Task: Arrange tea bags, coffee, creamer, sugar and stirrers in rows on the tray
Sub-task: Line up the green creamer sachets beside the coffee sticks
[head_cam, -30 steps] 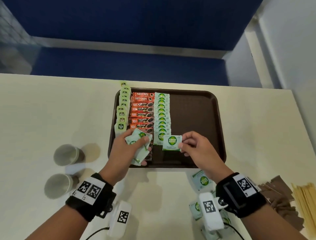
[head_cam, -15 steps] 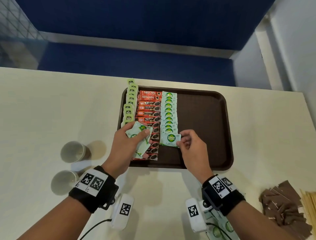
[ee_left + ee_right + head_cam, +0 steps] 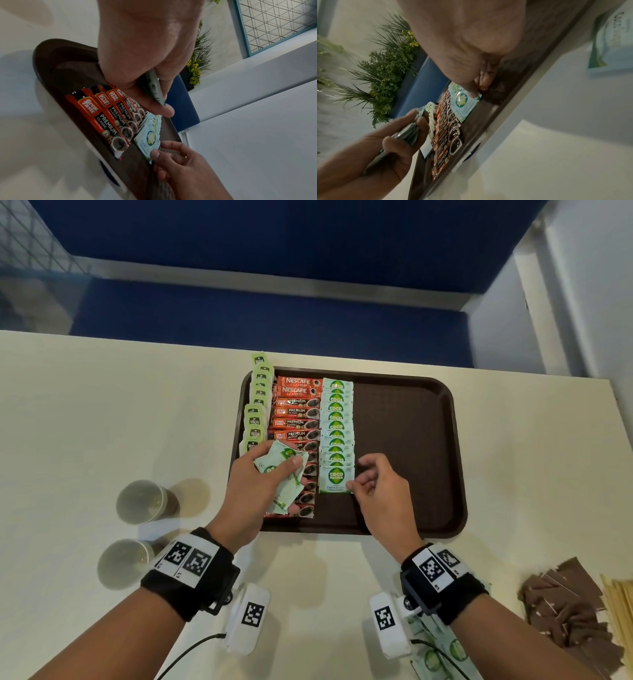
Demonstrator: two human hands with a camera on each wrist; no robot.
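A brown tray [image 3: 459,460] holds three rows: green tea bags [image 3: 255,419] on the left, red and black coffee sachets [image 3: 296,412] beside them, then white-green sugar sachets [image 3: 336,426]. My left hand [image 3: 291,474] hovers over the coffee row and grips a stack of sugar sachets [image 3: 279,460], which shows edge-on in the left wrist view [image 3: 155,89]. The nearest sugar sachet [image 3: 335,478] lies flat at the row's near end. My right hand [image 3: 358,474] is at its right corner, thumb touching it and the other fingers loosely curled off it.
Two paper cups [image 3: 145,501] [image 3: 121,561] stand left of the tray. A pile of brown sachets [image 3: 565,607] and wooden stirrers [image 3: 620,604] lie at the table's right front. Loose sugar sachets [image 3: 442,648] lie under my right wrist.
My right hand carried one sugar sachet to the near end of the sugar row, laid it flat and loosened its pinch. My left hand kept its stack in place.
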